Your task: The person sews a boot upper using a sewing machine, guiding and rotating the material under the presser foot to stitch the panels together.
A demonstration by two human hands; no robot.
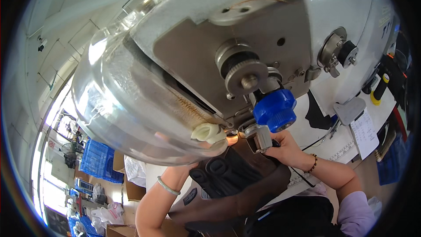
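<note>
Fingers of the left hand (193, 166) are hidden behind the sewing machine's clear guard (131, 105), so their grip cannot be told. Between both hands lies a black padded fabric piece (228, 171) on the white bench (324, 142). Right hand (287, 148) fingers press it under the metal presser foot (259, 138).

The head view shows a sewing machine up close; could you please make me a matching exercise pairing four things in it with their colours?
Things:
1. Knob on the machine head
2. Crate at the left
3. Bangle on the left wrist
4. Workpiece under the hands

Colours:
A. black
B. pale green
C. bright blue, ribbed and round
D. blue, open lattice

Pairs: 1-C, 2-D, 3-B, 4-A
</note>
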